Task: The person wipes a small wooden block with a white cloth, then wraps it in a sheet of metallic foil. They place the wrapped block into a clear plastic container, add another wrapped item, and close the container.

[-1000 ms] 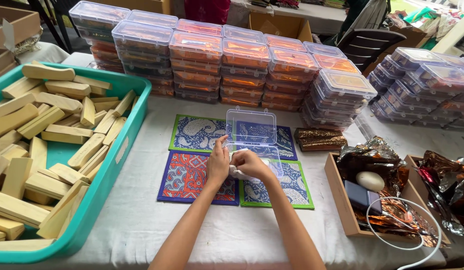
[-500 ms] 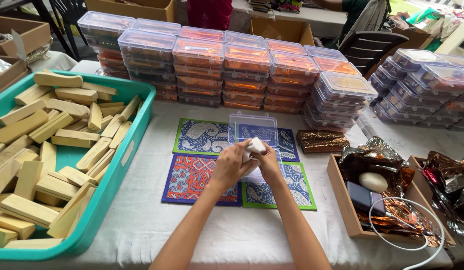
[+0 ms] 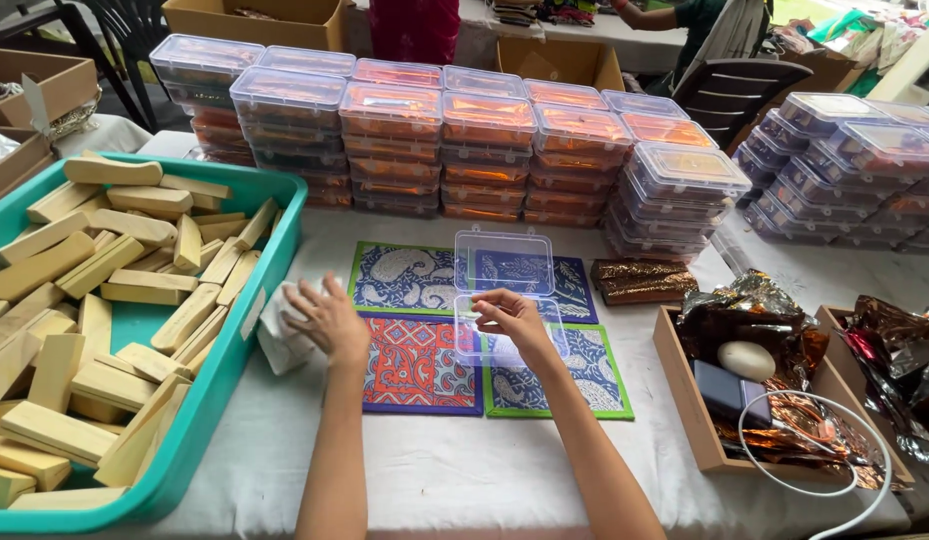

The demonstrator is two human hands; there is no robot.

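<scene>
An open clear plastic box (image 3: 504,268) stands on patterned cloth mats (image 3: 416,362) in the middle of the white-covered table, its lid raised. My right hand (image 3: 511,318) rests on the box's front rim with fingers pinched together. My left hand (image 3: 326,316) lies on a white cloth (image 3: 277,338) beside the teal bin (image 3: 220,380). That bin holds several pale wooden blocks (image 3: 104,290).
Stacks of closed clear boxes with orange contents (image 3: 484,150) line the back of the table, with more stacks (image 3: 844,170) at right. A wooden tray (image 3: 694,400) holds foil wrappers, a white oval piece and a white cable. A brown foil packet (image 3: 639,280) lies by the mats.
My hands were together in front of the box, holding something white. Now they have parted: the left has moved left onto the white cloth, while the right stays at the box.
</scene>
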